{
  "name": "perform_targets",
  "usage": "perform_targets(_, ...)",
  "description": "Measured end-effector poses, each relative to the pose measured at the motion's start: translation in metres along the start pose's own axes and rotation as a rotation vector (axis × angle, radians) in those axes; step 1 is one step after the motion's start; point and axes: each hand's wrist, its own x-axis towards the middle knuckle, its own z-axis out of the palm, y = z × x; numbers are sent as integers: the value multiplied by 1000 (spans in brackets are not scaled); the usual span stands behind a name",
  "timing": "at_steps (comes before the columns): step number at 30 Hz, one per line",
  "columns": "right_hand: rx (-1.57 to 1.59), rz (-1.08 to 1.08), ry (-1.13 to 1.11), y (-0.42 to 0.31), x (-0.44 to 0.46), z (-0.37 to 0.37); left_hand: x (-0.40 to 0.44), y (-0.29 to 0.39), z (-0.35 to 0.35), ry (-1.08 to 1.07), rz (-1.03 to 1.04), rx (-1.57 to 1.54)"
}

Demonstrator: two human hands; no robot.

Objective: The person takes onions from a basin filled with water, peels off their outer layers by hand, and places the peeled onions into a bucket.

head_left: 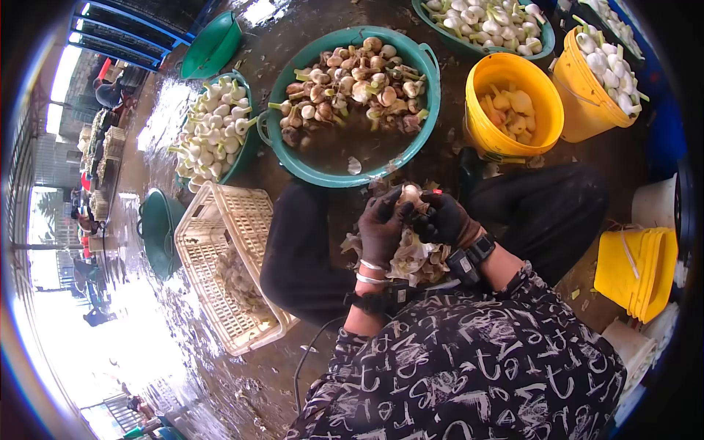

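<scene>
Both my hands wear dark gloves and meet above my lap. My left hand (383, 229) is closed round a garlic bulb (411, 195), whose pale top shows between the fingers. My right hand (444, 220) is closed against the bulb's other side. A small red-ended thing (438, 192) sticks out at its fingertips; its kind is hidden. Loose papery garlic skins (419, 258) lie in my lap under the hands. Just beyond stands a wide green tub (352, 180) with brownish, unpeeled garlic bulbs (359, 81) heaped at its far side.
Right of the tub is a yellow bucket (477, 121) with peeled pieces; another yellow bucket (576, 110) holds white bulbs. White garlic (216, 132) fills a tub at left. A cream crate (220, 194) leans beside my knee. Stacked yellow containers (634, 271) stand at right.
</scene>
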Motion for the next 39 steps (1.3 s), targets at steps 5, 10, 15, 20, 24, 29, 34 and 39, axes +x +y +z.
perform_targets(5,-293,-27,-292,0,10,-33,11,-9,-11,-64,-233,18)
perform_targets(10,-264,-251,-32,12,5,-18,22,-83,-27,319,-376,74)
perform_targets(15,-205,-233,-341,2,0,-8,7,-40,-27,249,-148,-136)
perform_targets(20,-206,-172,-137,4,-7,-7,1,10,-16,-23,-387,-283)
perform_targets(24,-243,-198,-12,8,9,-18,-2,-9,2,3,-152,-84)
perform_targets(29,-201,-369,-156,8,0,0,0,-83,8,17,-205,560)
perform_targets(34,-705,-906,147,-14,-80,88,-11,-74,24,-114,-253,287)
perform_targets(39,-1350,-1217,455,-123,-108,40,4,-81,23,-244,-280,184)
